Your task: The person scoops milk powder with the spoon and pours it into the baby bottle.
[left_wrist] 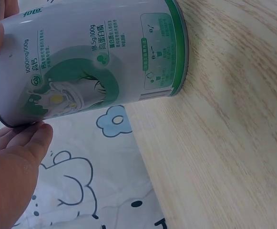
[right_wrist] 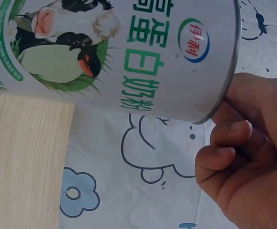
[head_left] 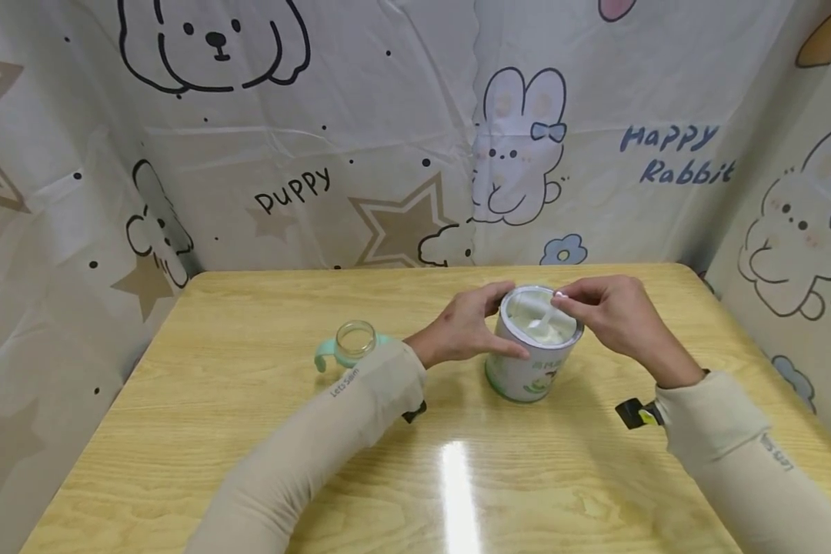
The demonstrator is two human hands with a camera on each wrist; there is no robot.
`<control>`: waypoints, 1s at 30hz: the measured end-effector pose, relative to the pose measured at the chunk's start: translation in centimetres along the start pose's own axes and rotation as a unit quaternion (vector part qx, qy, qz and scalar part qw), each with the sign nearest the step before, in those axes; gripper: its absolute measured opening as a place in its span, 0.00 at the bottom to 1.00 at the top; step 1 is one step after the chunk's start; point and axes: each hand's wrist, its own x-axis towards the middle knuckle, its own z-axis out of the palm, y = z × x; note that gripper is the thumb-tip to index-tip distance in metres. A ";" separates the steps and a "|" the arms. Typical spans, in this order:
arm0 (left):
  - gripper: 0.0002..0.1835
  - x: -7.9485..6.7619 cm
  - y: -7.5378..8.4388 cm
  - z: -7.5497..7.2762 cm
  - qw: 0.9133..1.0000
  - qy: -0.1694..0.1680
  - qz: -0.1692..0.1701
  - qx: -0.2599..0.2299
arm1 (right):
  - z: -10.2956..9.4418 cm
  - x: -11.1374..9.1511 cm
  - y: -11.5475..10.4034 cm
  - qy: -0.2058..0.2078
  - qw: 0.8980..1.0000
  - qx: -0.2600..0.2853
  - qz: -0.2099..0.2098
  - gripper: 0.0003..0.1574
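A white milk powder can (head_left: 519,373) with a green base stands on the table, its top uncovered and pale powder showing inside. My left hand (head_left: 465,325) grips the can near the rim, thumb on the near side and fingers round the far side. In the left wrist view, fingers and thumb lie on opposite sides of the printed can (left_wrist: 124,43). With thumb and forefinger, my right hand (head_left: 612,312) pinches the handle of a white scoop (head_left: 545,319) whose lower end is in the can's mouth. In the right wrist view the scoop is hidden behind the can (right_wrist: 181,81).
To the left of the can stands a small clear baby bottle (head_left: 355,338) with a mint-green handle, partly covered by my left sleeve (head_left: 339,438). Behind the wooden table (head_left: 263,308) hangs a printed cloth (head_left: 388,100), which also rises along both sides.
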 end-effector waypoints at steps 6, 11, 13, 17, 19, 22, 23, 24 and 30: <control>0.50 -0.1 0.0 0.1 1.000 0.009 -0.014 -0.004 | 0.0 0.1 -0.1 -0.008 1.000 -0.007 0.007 0.15; 0.49 0.0 -0.1 0.2 1.000 0.011 -0.016 -0.011 | 0.1 0.1 -0.1 -0.014 1.000 -0.010 0.006 0.13; 0.50 0.0 -0.1 0.2 1.000 0.012 -0.016 -0.012 | 0.1 0.1 -0.2 -0.019 1.000 -0.011 0.009 0.13; 0.49 -0.1 -0.2 0.3 1.000 0.015 -0.009 -0.016 | 0.0 0.2 -0.3 -0.033 0.999 -0.013 0.013 0.12; 0.48 -0.1 -0.2 0.4 1.000 0.015 -0.006 -0.018 | 0.0 0.2 -0.3 -0.038 0.999 -0.014 0.010 0.11; 0.49 -0.1 -0.2 0.5 1.000 0.014 -0.005 -0.016 | 0.1 0.2 -0.4 -0.048 0.999 -0.014 0.003 0.10; 0.49 -0.1 -0.2 0.5 1.000 0.014 -0.005 -0.014 | 0.1 0.2 -0.4 -0.052 0.999 -0.014 -0.001 0.10; 0.49 -0.2 -0.2 0.4 1.000 0.013 -0.008 -0.012 | 0.2 0.3 -0.4 -0.055 0.998 -0.013 -0.003 0.10; 0.49 -0.3 -0.3 0.3 1.000 0.011 -0.007 -0.011 | 0.4 0.5 -0.9 -0.079 0.997 -0.017 -0.005 0.10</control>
